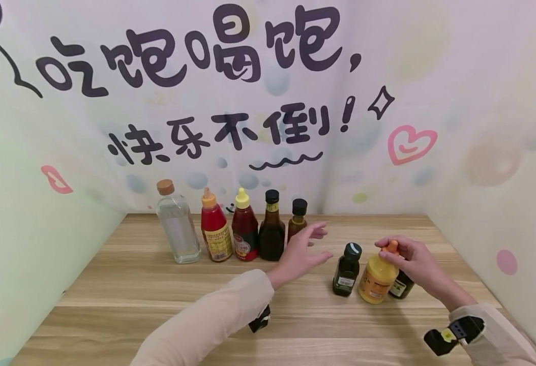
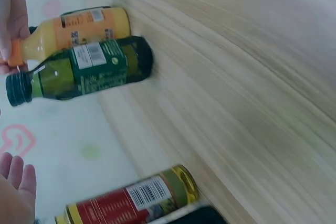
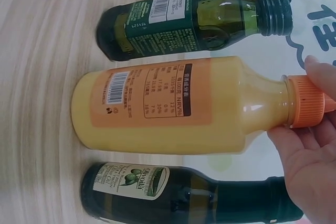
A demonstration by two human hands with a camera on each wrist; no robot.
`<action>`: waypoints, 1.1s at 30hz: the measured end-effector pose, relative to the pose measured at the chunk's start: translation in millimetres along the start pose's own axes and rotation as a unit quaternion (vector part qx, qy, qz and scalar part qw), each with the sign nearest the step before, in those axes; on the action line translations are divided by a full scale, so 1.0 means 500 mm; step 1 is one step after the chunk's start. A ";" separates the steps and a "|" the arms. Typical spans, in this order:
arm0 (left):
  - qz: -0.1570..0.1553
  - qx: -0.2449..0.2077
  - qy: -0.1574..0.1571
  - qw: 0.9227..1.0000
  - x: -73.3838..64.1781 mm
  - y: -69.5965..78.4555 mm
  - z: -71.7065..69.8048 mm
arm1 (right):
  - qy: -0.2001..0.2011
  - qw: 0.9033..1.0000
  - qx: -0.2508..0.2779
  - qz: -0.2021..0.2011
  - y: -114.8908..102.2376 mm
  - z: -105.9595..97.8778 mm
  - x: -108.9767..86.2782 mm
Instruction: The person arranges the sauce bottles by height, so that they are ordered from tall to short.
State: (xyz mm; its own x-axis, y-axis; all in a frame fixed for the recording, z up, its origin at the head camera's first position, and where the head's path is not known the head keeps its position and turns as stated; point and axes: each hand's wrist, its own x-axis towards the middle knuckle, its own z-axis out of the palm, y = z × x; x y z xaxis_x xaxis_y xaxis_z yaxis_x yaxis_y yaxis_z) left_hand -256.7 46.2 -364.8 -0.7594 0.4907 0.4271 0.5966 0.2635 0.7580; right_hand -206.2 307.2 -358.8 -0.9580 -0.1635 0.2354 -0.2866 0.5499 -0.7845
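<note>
My right hand [image 1: 418, 260] pinches the orange cap [image 3: 307, 101] of a yellow squeeze bottle [image 1: 378, 278] between thumb and fingers. The bottle stands on the wooden table, leaning slightly in the head view. A dark green bottle [image 1: 347, 272] is just left of it, and a dark olive oil bottle [image 3: 157, 190] is partly hidden behind it and the right hand. My left hand [image 1: 297, 254] is empty, its fingers loosely spread. It overlaps a small black-capped bottle [image 1: 299, 211], whose red label [image 2: 113, 207] shows in the left wrist view.
Left of the left hand stands a row: a tall dark bottle [image 1: 271, 234], a red sauce bottle with yellow tip [image 1: 245, 229], another with an orange cap [image 1: 215, 231], and a clear brown-capped bottle [image 1: 178, 229]. A printed cloth [image 1: 378, 193] hangs behind the table [image 1: 112, 295].
</note>
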 end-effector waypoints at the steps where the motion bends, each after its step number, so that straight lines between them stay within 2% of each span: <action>1: -0.002 0.000 -0.008 1.000 0.002 0.003 0.006 | 0.001 1.000 -0.001 0.001 0.000 0.001 0.000; 9: -0.035 0.011 -0.085 0.996 0.025 0.025 0.045 | 0.001 1.000 -0.002 0.002 0.000 0.002 0.001; 14: -0.036 0.036 -0.108 0.993 0.039 0.028 0.060 | 0.000 1.000 0.001 0.001 -0.001 0.003 0.001; 25: -0.067 0.000 -0.106 0.992 0.048 0.007 0.084 | 0.004 1.000 0.015 -0.012 -0.003 0.005 -0.001; 29: -0.088 -0.031 -0.096 0.991 0.048 -0.005 0.093 | 0.003 1.000 0.015 -0.007 -0.002 0.006 -0.001; 33: -0.091 -0.045 -0.083 0.991 0.048 -0.016 0.100 | 0.002 1.000 0.017 -0.008 -0.003 0.005 -0.001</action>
State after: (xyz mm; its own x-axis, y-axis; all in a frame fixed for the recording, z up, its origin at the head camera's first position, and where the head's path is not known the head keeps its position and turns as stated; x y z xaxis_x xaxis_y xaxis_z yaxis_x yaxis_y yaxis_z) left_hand -266.8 97.6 -385.4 -0.7950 0.5735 0.1978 0.4218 0.2881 0.8597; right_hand -205.5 304.3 -359.1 -0.9535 -0.1679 0.2503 -0.3014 0.5193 -0.7997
